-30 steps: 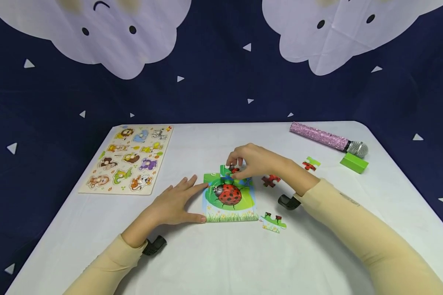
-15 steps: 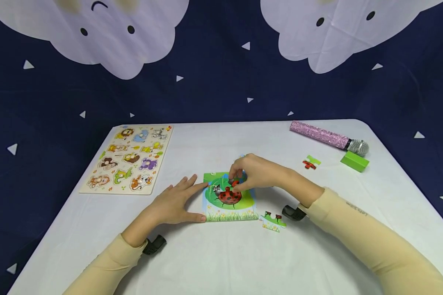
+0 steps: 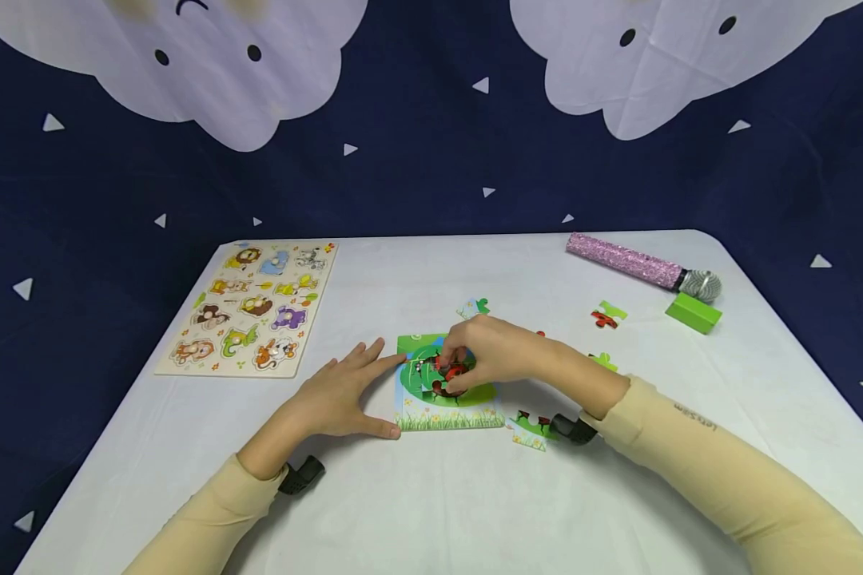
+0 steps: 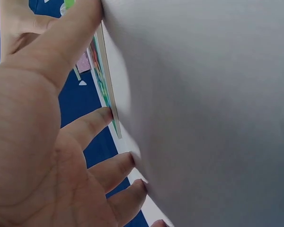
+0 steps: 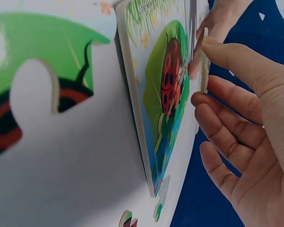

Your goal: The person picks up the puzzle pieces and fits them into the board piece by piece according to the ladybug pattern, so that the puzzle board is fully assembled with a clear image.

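A square ladybug jigsaw board (image 3: 449,419) lies on the white table. My left hand (image 3: 341,397) rests at its left side with fingers spread; in the left wrist view the thumb and index fingertip touch the board's edge. Over the ladybug picture, my right hand (image 3: 499,349) pinches a jigsaw piece (image 5: 205,61) between thumb and fingers. The right wrist view catches that piece edge-on, held off the board, its printed face mostly hidden. Loose pieces lie around: one green-and-white piece (image 3: 529,438) beside the board's lower right corner, another piece (image 3: 472,307) behind the board.
Farther right are a red-and-green jigsaw piece (image 3: 607,315) and a green piece (image 3: 604,361) partly behind the right forearm. A pink glitter microphone (image 3: 626,262) and green block (image 3: 693,313) lie at the back right. An animal puzzle board (image 3: 248,311) lies at the left.
My right hand has moved from the board's back edge toward the middle of the ladybug picture, carrying the piece. Loose pieces behind the board and forearm have come into view. The left hand stays still.
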Demonstrator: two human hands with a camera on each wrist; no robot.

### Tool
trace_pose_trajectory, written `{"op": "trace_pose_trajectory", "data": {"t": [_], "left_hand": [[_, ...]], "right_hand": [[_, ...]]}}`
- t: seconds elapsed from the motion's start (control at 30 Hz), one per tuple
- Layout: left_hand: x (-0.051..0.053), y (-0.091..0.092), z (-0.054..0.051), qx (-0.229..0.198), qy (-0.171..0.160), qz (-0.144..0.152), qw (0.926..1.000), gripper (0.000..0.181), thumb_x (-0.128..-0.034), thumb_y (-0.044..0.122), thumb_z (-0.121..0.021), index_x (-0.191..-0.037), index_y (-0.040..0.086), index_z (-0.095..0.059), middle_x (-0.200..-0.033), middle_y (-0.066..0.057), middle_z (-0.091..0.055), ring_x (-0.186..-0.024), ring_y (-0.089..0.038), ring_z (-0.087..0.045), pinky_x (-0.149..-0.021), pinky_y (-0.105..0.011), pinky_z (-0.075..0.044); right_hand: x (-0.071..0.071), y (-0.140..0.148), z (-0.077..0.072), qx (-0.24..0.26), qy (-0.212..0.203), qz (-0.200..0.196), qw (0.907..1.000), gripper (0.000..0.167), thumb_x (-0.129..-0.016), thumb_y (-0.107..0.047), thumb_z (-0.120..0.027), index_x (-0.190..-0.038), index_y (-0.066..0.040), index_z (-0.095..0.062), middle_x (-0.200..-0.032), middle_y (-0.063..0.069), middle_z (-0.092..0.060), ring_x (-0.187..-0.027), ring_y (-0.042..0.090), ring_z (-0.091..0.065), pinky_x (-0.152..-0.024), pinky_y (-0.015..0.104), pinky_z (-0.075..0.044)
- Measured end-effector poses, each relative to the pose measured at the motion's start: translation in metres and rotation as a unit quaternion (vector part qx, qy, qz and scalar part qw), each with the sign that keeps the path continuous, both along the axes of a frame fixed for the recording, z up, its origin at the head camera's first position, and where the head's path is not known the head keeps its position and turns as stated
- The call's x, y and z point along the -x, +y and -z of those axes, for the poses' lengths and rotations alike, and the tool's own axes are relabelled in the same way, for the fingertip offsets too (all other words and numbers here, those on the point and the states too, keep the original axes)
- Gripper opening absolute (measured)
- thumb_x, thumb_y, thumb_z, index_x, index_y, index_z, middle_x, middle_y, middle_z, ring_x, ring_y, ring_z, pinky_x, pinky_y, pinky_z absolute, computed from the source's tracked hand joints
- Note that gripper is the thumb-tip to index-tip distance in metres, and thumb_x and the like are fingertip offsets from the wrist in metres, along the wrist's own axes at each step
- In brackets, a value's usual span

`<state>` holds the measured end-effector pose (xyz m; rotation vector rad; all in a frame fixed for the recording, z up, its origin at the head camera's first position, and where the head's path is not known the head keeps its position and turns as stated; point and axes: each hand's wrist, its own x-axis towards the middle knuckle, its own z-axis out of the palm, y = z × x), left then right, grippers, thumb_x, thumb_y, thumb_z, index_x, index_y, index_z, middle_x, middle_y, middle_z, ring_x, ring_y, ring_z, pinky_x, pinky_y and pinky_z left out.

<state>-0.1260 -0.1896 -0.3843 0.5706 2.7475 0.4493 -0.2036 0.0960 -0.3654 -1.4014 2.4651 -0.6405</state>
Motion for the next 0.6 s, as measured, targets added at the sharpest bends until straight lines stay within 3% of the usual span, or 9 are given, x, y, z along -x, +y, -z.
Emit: {"op": "trace_pose_trajectory", "data": {"t": [0.6], "left_hand": [[-0.001,0.000,0.001,0.004,0.000,0.002,1.0000,0.111,-0.0783,0.069,-0.087,-0.169,0.027,-0.037,-0.179,-0.018,-0.021,-0.164,-0.050,-0.022,-0.125,-0.077,-0.026]], "right_hand": [[-0.009,-0.015,0.008,-0.005,0.010,-0.019,0.9998,0.025,-0.089,-0.033,-0.090,-0.103,-0.014,-0.081,-0.095,-0.006,-0.075,-0.082,0.007,-0.065,-0.076,0.018,-0.055]]}}
